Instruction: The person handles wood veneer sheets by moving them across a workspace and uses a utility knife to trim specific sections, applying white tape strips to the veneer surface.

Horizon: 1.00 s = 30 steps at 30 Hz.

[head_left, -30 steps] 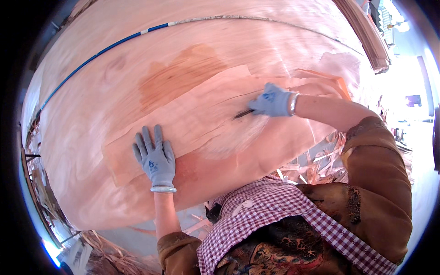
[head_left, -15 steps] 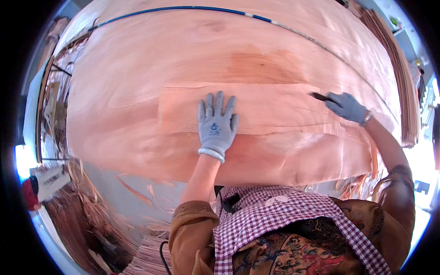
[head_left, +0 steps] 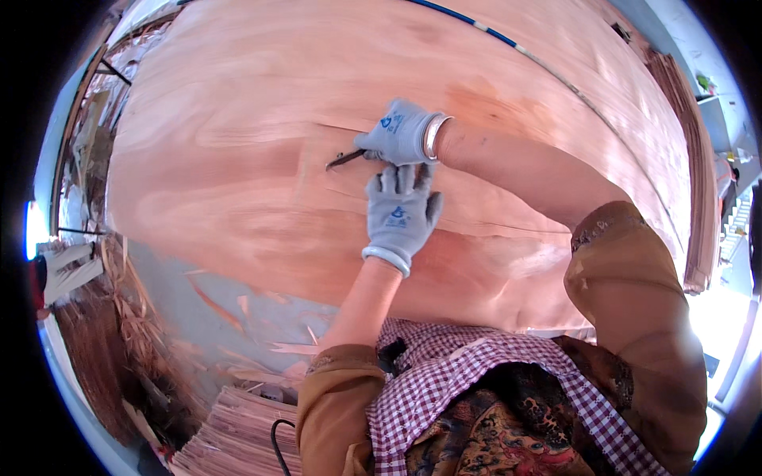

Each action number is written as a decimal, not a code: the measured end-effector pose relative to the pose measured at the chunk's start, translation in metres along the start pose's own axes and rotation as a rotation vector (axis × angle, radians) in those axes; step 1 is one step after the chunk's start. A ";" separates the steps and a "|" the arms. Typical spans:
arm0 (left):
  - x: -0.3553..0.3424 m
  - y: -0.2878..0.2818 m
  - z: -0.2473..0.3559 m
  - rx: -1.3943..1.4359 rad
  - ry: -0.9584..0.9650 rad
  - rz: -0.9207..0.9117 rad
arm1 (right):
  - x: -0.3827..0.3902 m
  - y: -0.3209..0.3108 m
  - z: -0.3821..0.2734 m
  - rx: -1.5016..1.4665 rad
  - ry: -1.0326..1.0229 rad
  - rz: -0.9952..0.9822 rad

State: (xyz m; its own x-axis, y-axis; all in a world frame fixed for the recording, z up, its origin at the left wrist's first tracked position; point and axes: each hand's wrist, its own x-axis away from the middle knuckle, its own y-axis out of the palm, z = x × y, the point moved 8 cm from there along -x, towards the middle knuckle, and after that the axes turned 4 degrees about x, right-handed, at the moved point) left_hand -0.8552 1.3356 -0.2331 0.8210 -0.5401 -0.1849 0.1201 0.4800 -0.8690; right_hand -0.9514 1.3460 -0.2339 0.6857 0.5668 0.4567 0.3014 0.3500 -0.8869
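Note:
My left hand (head_left: 401,218), in a grey glove, lies palm down on a thin veneer strip (head_left: 492,198) laid over a broad pinkish veneer sheet (head_left: 198,95), fingers stretched and slightly bent. Just beyond its fingertips my right hand (head_left: 397,135), also gloved, grips a narrow dark blade (head_left: 343,159), whose tip points down-left onto the strip near its left end. The right forearm lies across the strip's middle and hides part of it.
A blue and white banded cord (head_left: 496,36) crosses the sheet's far side. Stacked veneer (head_left: 698,222) stands at the right, another bundle (head_left: 238,436) at lower left. Veneer scraps (head_left: 222,309) litter the grey floor along the near edge. A dark metal frame (head_left: 75,143) borders the left.
My right hand with the blade has swung from the strip's right part leftward, past my left hand's fingertips. My left hand has shifted rightward in view as the camera's view turned.

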 end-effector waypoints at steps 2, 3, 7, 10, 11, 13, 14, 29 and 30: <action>-0.002 0.002 0.002 -0.077 0.013 -0.018 | 0.020 0.018 0.019 -0.049 0.068 -0.025; -0.002 0.001 0.001 -0.101 0.007 -0.036 | 0.031 0.028 0.028 -0.071 0.107 -0.053; 0.000 0.004 0.005 -0.157 0.037 -0.010 | 0.097 0.062 0.059 -0.118 0.240 -0.084; 0.002 0.003 0.011 -0.189 0.071 0.033 | 0.156 0.085 0.074 -0.158 0.352 -0.127; 0.001 0.006 0.012 -0.201 0.068 0.017 | 0.176 0.092 0.078 -0.178 0.400 -0.165; 0.001 0.008 0.015 -0.219 0.066 0.010 | 0.210 0.112 0.083 -0.190 0.472 -0.229; 0.001 0.009 0.016 -0.228 0.066 0.006 | 0.223 0.122 0.085 -0.198 0.509 -0.262; 0.001 0.005 0.022 -0.309 0.142 0.061 | 0.320 0.171 0.082 -0.309 0.743 -0.246; 0.001 0.005 0.024 -0.318 0.146 0.061 | 0.327 0.177 0.083 -0.291 0.739 -0.260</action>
State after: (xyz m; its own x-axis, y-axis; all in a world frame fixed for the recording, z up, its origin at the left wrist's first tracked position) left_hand -0.8407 1.3540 -0.2264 0.7304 -0.6208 -0.2849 -0.1256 0.2879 -0.9494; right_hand -0.7289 1.6547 -0.2357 0.7979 -0.1763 0.5764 0.5998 0.1380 -0.7881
